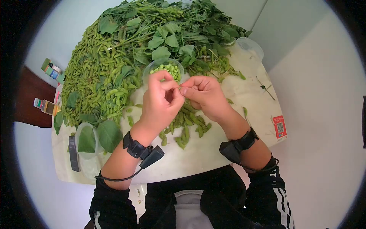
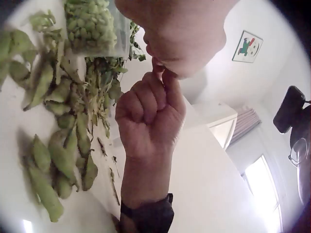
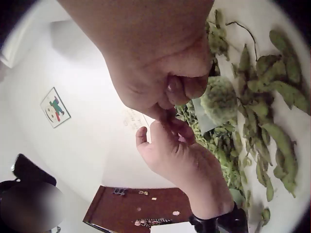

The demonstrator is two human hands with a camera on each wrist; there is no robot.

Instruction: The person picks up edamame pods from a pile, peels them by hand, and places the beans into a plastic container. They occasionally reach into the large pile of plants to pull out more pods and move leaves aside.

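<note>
My left hand (image 1: pixel 159 104) and right hand (image 1: pixel 209 96) meet fingertip to fingertip just in front of a clear plastic tub (image 1: pixel 145 78) of shelled green beans (image 1: pixel 172 70). Thumb and index finger of each hand pinch a soybean pod, of which only a sliver shows; the fingers hide the rest. In the left wrist view the right hand (image 2: pixel 148 114) has its other fingers curled into the palm. Seen from the right wrist, the left hand (image 3: pixel 182 153) has one finger raised away from the pinch. Loose unshelled pods (image 1: pixel 185 137) lie on the table beneath both hands.
A big heap of pods (image 1: pixel 91 65) and leafy stems (image 1: pixel 164 36) covers the table's back and left. An empty clear tub (image 1: pixel 249 49) stands back right. Front left are a leaf-filled container (image 1: pixel 78 142) and a dark remote-like object (image 1: pixel 73 154). A red QR card (image 1: pixel 280 127) lies at the right edge.
</note>
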